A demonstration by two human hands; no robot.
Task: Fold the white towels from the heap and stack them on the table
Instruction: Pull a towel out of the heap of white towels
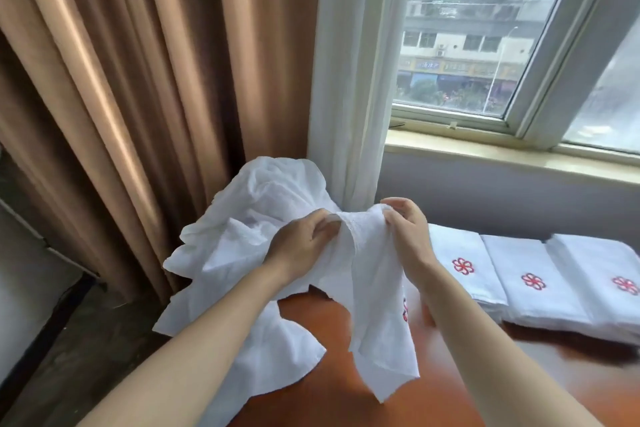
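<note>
While both hands hold it up over the worktop [332,388], the white towel [377,295] hangs crumpled and unfolded near the middle of my view, its lower corner dangling toward the near edge. I cannot tell whether that corner touches the wood. A bit of red embroidery shows on its right edge.

My left hand [301,246] grips the towel's top edge from the left, fingers [325,224] curled into the cloth. My right hand [408,232] pinches the same bunched edge just beside it, its fingers bent round the fabric. The two hands are close together, with a short span of cloth between them.

Behind and to the left of the held towel sits the heap [263,194], a rumpled white mound at the far left corner of the reddish-brown worktop, spilling over its left edge.

To the right, the folded towels [530,270] lie in three flat piles side by side, touching one another, each showing a red flower emblem [533,281] on top.

Farther out, a brown curtain [121,80] fills the left, a white sheer curtain [349,62] hangs behind the heap, and a window [467,45] above a pale sill [502,156] looks onto street buildings.
</note>
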